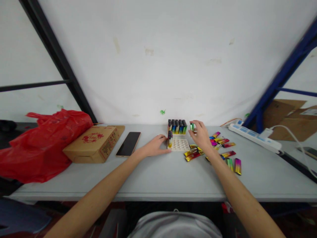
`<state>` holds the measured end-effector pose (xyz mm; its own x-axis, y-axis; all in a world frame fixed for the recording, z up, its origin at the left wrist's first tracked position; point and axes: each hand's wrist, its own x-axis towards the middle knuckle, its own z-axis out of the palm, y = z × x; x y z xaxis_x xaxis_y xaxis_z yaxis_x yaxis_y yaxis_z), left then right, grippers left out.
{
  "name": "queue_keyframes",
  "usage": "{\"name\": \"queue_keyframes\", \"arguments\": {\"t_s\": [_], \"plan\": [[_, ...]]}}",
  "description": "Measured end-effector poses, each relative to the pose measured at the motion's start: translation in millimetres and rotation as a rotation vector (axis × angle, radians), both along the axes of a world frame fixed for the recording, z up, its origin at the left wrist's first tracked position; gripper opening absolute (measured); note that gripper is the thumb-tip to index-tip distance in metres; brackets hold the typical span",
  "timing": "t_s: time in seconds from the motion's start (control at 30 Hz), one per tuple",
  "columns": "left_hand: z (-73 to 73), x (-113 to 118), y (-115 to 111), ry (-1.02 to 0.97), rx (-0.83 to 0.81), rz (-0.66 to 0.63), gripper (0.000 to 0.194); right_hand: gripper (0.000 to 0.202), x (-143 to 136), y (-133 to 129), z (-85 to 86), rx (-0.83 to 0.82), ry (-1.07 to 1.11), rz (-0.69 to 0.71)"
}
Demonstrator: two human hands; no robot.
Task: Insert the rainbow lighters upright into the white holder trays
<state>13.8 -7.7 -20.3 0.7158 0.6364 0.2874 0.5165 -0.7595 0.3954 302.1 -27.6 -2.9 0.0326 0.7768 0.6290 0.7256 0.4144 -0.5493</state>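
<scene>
- L hand (156, 145) had fingers & thumb apart at the white tray's (180, 144) L edge, beside a short upright row of lighters (170, 140).
- Tray sat nr the bench's (148, 178) back edge, packed lighters (177, 127) behind.
- R hand (200, 134), the nearer, pinched a green lighter (192, 126), approx upright, back & R of tray holes.
- Loose lighters (229, 154) lay R.

right hand (201, 134) holds a green lighter (192, 126) between thumb and fingers, just right of a block of upright lighters (177, 127). left hand (156, 145), thumb and fingers parted, is at the left end of a white tray (180, 144); contact cannot be confirmed. one row of lighters (170, 139) stands at that end. loose lighters (237, 166) lie scattered on the grey table (158, 180) by the right forearm (229, 178). left side: phone (129, 143), cardboard box (91, 142), red plastic bag (47, 145). right side: white power strip (255, 138).
</scene>
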Motion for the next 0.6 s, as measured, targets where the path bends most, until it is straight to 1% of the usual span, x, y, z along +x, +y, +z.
{"name": "queue_keyframes", "arguments": {"t_s": [0.07, 0.1, 0.13, 0.27, 0.37, 0.43, 0.5, 0.53, 0.6], "plan": [[-0.1, 0, 0, 0.004, -0.001, -0.001, 0.065, 0.061, -7, -1, -1.5, -0.064, 0.182, 0.045], [0.0, 0, 0, 0.003, -0.002, 0.0, 0.066, 0.065, -11, -2, -1.9, -0.103, 0.271, 0.076], [0.1, 0, 0, 0.002, -0.003, 0.001, 0.066, 0.065, -15, -3, -1.7, -0.139, 0.351, 0.12], [0.8, 0, 0, 0.002, -0.003, -0.004, 0.066, 0.047, -34, -11, 3.5, -0.264, 0.565, 0.325], [0.4, 0, 0, -0.002, -0.001, -0.011, 0.065, 0.047, -49, -20, 7.4, -0.378, 0.699, 0.388], [-0.5, 0, 1, -0.004, 0.001, -0.012, 0.065, 0.048, -55, -25, 7.9, -0.465, 0.741, 0.406], [-1.5, 1, 1, -0.002, 0.001, -0.01, 0.065, 0.048, -58, -26, 6.6, -0.517, 0.708, 0.399], [-2.0, 1, 2, -0.001, 0.002, -0.009, 0.065, 0.048, -59, -26, 5.5, -0.515, 0.666, 0.384], [-2.6, 1, 2, 0.0, 0.006, -0.009, 0.064, 0.051, -59, -25, 3.2, -0.455, 0.546, 0.332]]}}
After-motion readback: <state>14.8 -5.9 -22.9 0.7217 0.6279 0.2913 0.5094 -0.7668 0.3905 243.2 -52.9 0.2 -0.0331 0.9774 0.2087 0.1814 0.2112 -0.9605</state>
